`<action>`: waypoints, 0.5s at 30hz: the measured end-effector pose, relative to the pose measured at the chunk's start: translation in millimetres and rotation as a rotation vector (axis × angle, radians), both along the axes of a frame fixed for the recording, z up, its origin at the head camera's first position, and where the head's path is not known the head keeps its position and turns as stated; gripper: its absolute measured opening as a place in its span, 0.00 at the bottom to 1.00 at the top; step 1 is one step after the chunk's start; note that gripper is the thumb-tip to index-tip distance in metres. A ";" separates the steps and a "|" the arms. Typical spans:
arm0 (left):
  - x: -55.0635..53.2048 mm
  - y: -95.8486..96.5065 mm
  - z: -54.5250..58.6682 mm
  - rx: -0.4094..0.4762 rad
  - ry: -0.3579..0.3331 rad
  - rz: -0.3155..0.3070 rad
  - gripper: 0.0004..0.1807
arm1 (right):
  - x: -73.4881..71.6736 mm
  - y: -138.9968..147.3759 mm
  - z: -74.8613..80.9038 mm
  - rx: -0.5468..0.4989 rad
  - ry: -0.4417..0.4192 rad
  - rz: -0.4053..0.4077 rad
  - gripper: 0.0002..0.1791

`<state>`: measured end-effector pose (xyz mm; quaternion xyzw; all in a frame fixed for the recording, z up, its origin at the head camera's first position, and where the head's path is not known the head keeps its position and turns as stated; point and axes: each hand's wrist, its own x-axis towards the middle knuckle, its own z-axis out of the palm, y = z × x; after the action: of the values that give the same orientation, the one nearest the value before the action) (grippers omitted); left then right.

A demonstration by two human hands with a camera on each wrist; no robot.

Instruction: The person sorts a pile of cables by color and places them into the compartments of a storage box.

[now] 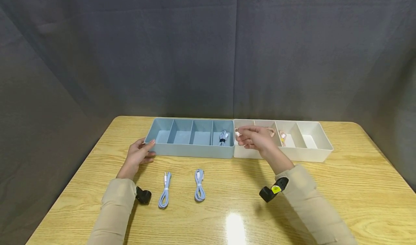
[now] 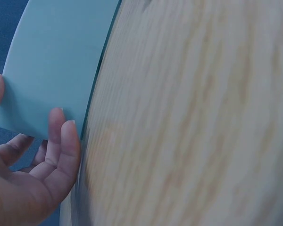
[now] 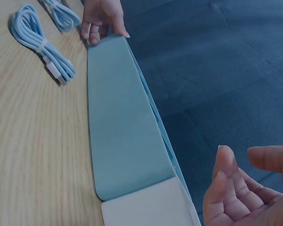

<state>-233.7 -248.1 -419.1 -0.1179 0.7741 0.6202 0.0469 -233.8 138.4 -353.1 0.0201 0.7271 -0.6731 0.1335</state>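
My left hand (image 1: pixel 137 156) grips the left end of a blue divided storage box (image 1: pixel 191 151), its thumb on the rim and fingers against the outside. In the left wrist view its fingers (image 2: pixel 68 150) bend at the box's corner. My right hand (image 1: pixel 256 139) hovers over the left part of a white divided box (image 1: pixel 305 154), nothing between its parted thumb and fingers in the right wrist view. A light blue cable with a dark tie (image 1: pixel 223 138) lies in the blue box's rightmost compartment. Pink cables (image 1: pixel 283 138) lie in the white box, partly hidden behind my right hand.
Two bundled blue cables, one on the left (image 1: pixel 165 190) and one on the right (image 1: pixel 199 185), lie on the wooden table (image 1: pixel 227 201) in front of the blue box. The boxes stand end to end. A dark cloth (image 1: pixel 195 50) hangs behind the table.
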 end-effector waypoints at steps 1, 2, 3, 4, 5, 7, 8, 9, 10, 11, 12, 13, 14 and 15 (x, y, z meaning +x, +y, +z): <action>0.1 -0.1 0.1 -0.003 0.001 -0.001 0.37 | 1.0 -0.5 -0.4 -0.006 0.003 0.007 0.21; 0.1 -0.1 0.0 -0.003 0.000 0.001 0.37 | 2.1 -1.0 -0.6 -0.011 0.005 0.014 0.21; 0.1 -0.4 -0.2 -0.004 0.000 0.001 0.36 | 3.5 -1.7 -0.6 -0.017 0.008 0.021 0.22; -0.2 -0.6 -0.5 -0.002 0.000 0.003 0.36 | 4.9 -2.4 -0.6 -0.022 0.010 0.025 0.22; -0.2 -0.8 -0.7 -0.002 -0.002 0.006 0.35 | 6.2 -2.9 -0.7 -0.024 0.017 0.032 0.22; -0.6 -1.0 -1.0 0.003 -0.004 0.009 0.35 | 9.1 -4.6 -0.3 -0.026 0.022 0.038 0.22; -0.6 -1.1 -1.1 0.006 -0.005 0.009 0.35 | 10.7 -5.5 -0.2 -0.028 0.024 0.040 0.21; -0.6 -1.1 -1.1 0.007 -0.005 0.008 0.36 | 12.3 -6.1 -0.1 -0.036 0.025 0.046 0.21; -0.5 -0.9 -1.0 0.008 -0.005 0.008 0.36 | 13.9 -6.8 0.0 -0.042 0.026 0.051 0.21; -0.3 -0.7 -0.8 0.008 -0.006 0.006 0.36 | 15.4 -7.4 0.0 -0.047 0.028 0.059 0.21; -0.4 -0.5 -0.9 0.009 -0.007 0.003 0.37 | 16.9 -8.2 0.0 -0.055 0.024 0.061 0.20; -0.5 -0.3 -0.9 0.010 -0.007 0.004 0.37 | 18.3 -8.8 -0.1 -0.061 0.026 0.067 0.20; -0.8 -0.3 -1.0 0.009 -0.005 0.001 0.37 | 19.7 -9.4 -0.3 -0.068 0.027 0.071 0.20; -1.1 -0.2 -1.2 0.010 -0.005 0.003 0.37 | 21.1 -10.0 -0.3 -0.074 0.029 0.077 0.20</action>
<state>-234.8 -248.3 -420.3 -0.1203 0.7706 0.6240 0.0483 -212.8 128.4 -353.4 -0.0224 0.7039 -0.6941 0.1493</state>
